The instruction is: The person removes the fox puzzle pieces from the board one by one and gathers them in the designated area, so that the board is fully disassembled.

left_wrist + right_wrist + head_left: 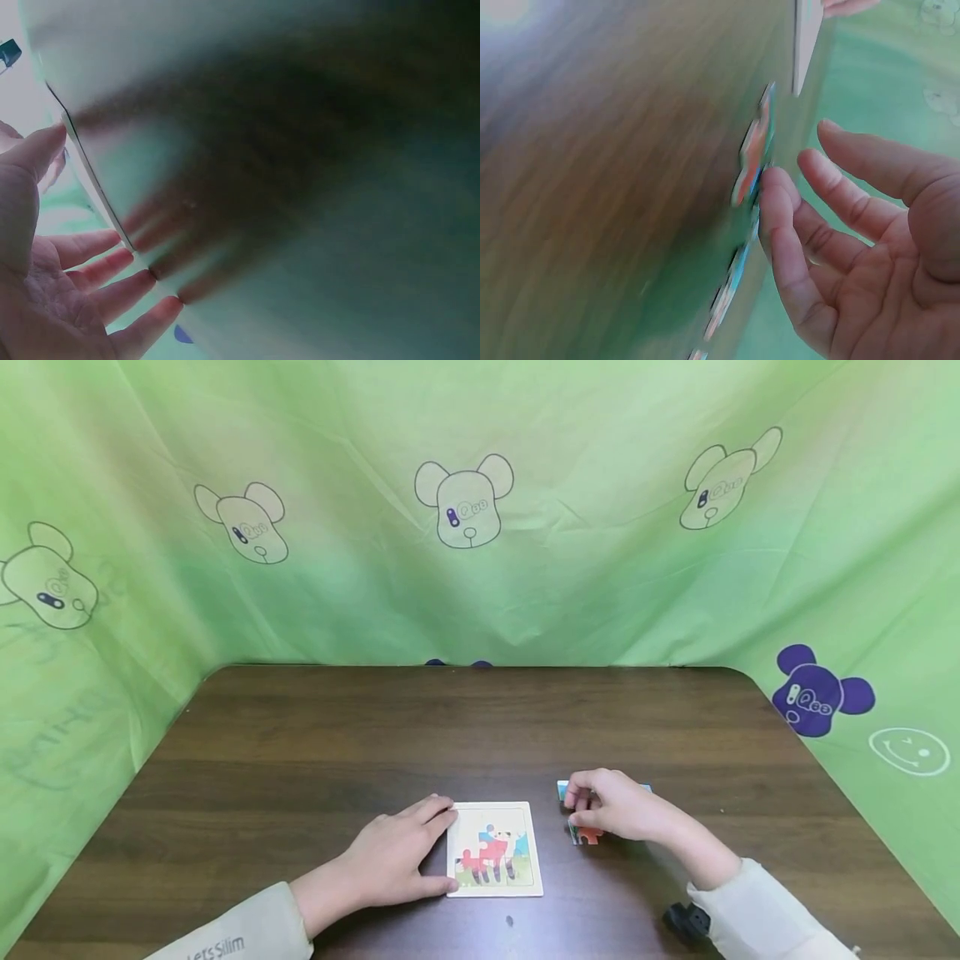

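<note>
the orange puzzle piece (pixel 591 834) lies flat on the wooden surface (pixel 360 727), to the right of the puzzle board (pixel 534 891) and well apart from it. the right hand (pixel 618 807) is the nearer one: it is just above this piece, which lies under its thumb side, toward the person. its fingers are bent but not closed, with the thumb apart from them, and i see nothing pinched there; whether a fingertip touches the piece, i cannot tell. the piece looks thin, with knobs and a notch, orange with a green part, and it shows no clear long axis. a blue piece (pixel 562 788) is behind it, partly hidden by the hand.

the left hand (pixel 397 858) is spread, its fingertips and thumb resting at the left edge of the board. the board is pale and nearly square; a red animal with dark lower legs fills its lower part, while its upper left looks plain.
</note>
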